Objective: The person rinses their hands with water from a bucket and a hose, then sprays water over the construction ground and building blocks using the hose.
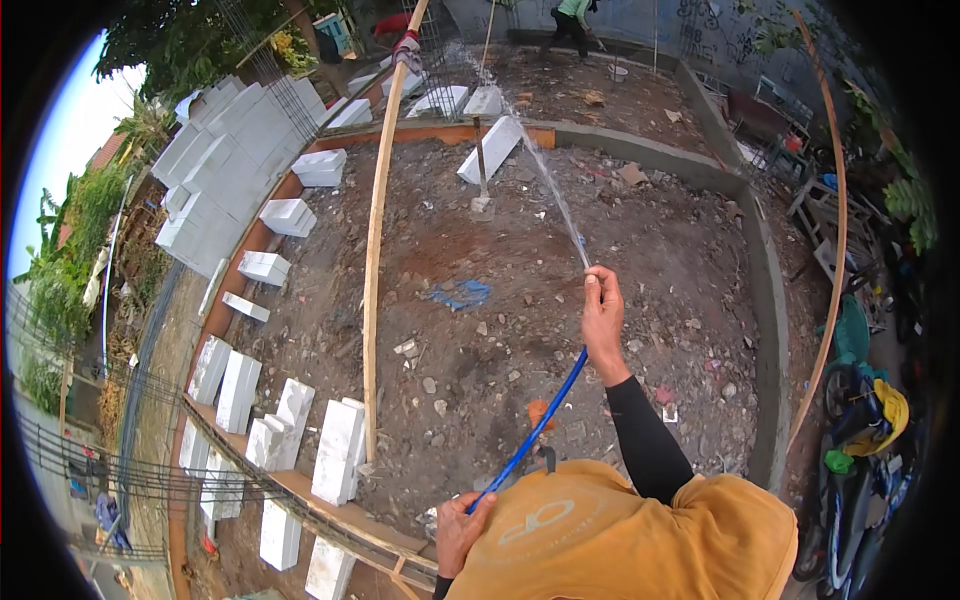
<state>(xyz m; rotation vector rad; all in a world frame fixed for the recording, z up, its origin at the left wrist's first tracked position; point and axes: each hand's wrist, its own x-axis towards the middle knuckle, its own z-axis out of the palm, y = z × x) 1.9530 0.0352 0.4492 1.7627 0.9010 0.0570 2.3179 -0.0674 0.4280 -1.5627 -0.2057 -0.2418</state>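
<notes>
A blue hose [540, 428] runs between my two hands. My right hand [604, 318] is closed around its front end, arm stretched forward, and the nozzle tip is hidden by the fingers. From there a jet of water [556, 190] sprays up and away toward the far end of the plot. Close to my body, my left hand [462, 527] grips the hose lower down, near the orange shirt. Beneath the hose lies rough soil [520, 330] strewn with stones and rubble.
A wooden pole [378, 230] stands left of centre. White blocks [338, 450] line the left edge beside a large block stack [235, 150]. A low concrete beam [768, 330] borders the right. Another person [572, 22] is at the back. A motorbike [860, 490] stands at right.
</notes>
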